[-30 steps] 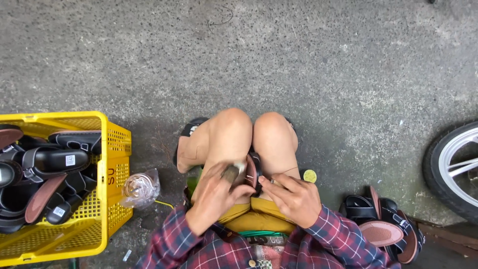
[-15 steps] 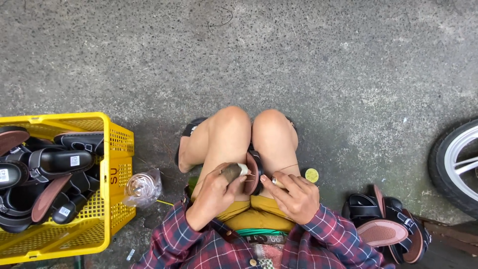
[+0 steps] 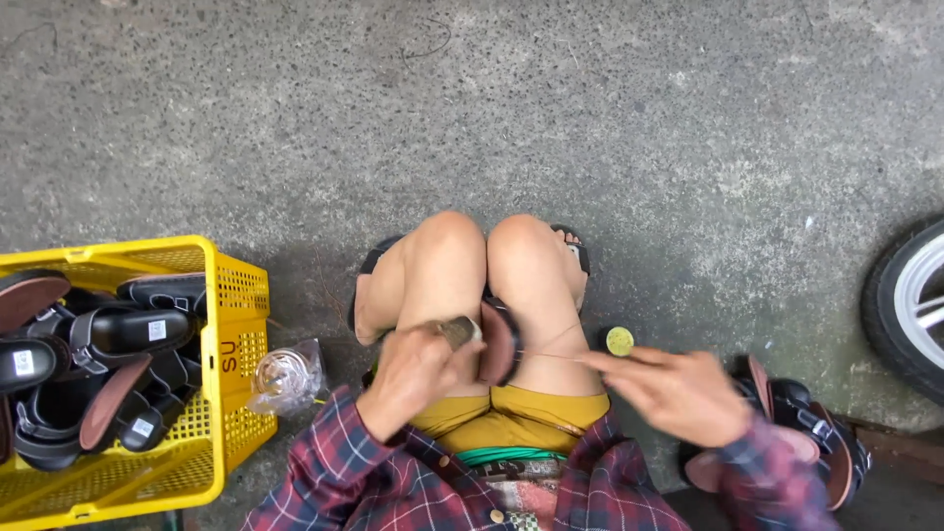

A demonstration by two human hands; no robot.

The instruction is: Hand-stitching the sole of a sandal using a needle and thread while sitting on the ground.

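Observation:
I look down at my own knees while squatting on grey concrete. My left hand [image 3: 418, 379] is closed on a dark sandal [image 3: 498, 342] held between my knees, with a small tool in its fingers. My right hand [image 3: 678, 393] is out to the right, its fingers pinched on a thin thread [image 3: 556, 356] that runs taut back to the sandal. A small round yellow-green disc [image 3: 619, 341] lies on the ground just beyond my right hand.
A yellow plastic crate [image 3: 231, 393] at the left holds several dark sandals. A crumpled clear plastic cup [image 3: 283, 377] lies beside it. More sandals [image 3: 816, 442] are piled at the lower right. A wheel with a tyre [image 3: 910, 305] stands at the right edge.
My right hand has moved out to the right away from the sandal, drawing the thread tight. My left hand has stayed on the sandal.

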